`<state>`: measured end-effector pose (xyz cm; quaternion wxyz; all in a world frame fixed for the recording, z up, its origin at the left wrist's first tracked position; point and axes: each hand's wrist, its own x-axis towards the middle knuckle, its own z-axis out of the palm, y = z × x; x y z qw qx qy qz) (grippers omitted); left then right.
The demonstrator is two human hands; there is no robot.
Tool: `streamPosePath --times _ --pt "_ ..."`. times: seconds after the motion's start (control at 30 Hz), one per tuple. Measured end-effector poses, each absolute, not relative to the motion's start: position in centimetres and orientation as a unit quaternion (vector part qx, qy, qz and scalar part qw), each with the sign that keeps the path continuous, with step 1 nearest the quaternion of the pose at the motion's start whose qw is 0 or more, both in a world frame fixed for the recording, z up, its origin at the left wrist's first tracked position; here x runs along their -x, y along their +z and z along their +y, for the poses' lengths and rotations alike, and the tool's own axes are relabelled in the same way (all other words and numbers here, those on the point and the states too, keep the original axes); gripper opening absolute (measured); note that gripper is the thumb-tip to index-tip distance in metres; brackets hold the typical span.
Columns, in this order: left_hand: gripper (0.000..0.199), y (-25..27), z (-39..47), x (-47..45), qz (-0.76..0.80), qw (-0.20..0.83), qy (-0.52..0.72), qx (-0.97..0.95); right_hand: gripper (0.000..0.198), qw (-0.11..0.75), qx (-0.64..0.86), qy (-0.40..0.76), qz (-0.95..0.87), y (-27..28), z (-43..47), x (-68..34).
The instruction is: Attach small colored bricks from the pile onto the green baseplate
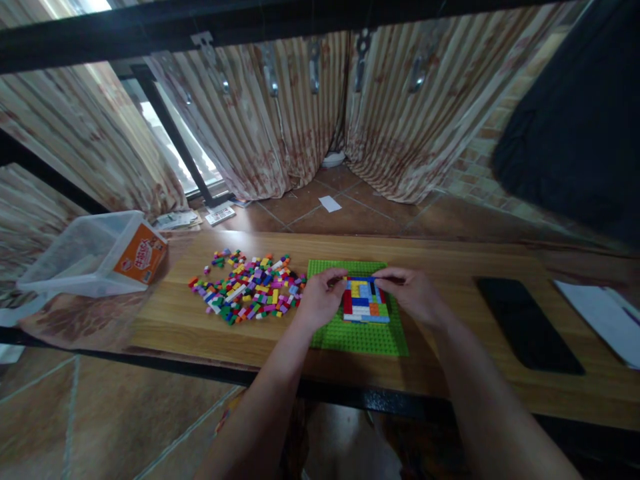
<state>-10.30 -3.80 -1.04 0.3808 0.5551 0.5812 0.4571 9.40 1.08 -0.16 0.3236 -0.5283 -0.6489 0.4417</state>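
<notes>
On a green studded baseplate (350, 339) sits a low, roughly square build of toy bricks (361, 302) in red, yellow, blue, white, orange and light blue. My left hand (321, 298) is closed at its far left corner, thumb and fingers against the edge. At the far right corner, the fingers of my right hand (413, 293) are closed on the build's edge near a blue brick. Fingertips partly cover both corners, so any single small brick under them cannot be made out.
Left of the baseplate, loose bricks (255, 287) of many colours are heaped on the wooden table (425, 250). A clear plastic bin (83, 257) with an orange label stands at the left end. A black phone-like slab (527, 325) and white papers (603, 317) lie to the right.
</notes>
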Motion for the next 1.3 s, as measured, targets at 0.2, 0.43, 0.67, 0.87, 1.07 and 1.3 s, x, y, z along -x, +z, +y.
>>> streamPosePath --times 0.2,0.43,0.67,0.87,1.07,1.3 --pt "0.025 -0.9 -3.9 10.2 0.584 0.389 0.445 -0.556 0.020 0.304 0.529 0.416 -0.674 -0.4 1.4 -9.5" --pt "0.027 -0.8 -4.1 10.0 0.602 0.369 0.418 -0.573 0.018 0.293 0.524 0.402 -0.692 -0.4 1.6 -9.6" --pt "0.026 -0.2 -4.4 9.7 0.619 0.352 0.408 -0.572 0.016 0.284 0.535 0.374 -0.702 0.1 1.5 -9.6" --pt "0.025 -0.1 -4.5 9.6 0.626 0.337 0.398 -0.579 0.016 0.267 0.552 0.362 -0.702 0.8 1.2 -9.3" --pt "0.025 -0.1 -4.5 9.4 0.627 0.334 0.406 -0.575 0.017 0.237 0.555 0.310 -0.735 1.4 1.2 -8.9" --pt "0.025 -0.5 -4.4 9.3 0.622 0.335 0.407 -0.579 0.018 0.293 0.526 0.409 -0.686 0.2 1.1 -9.4"
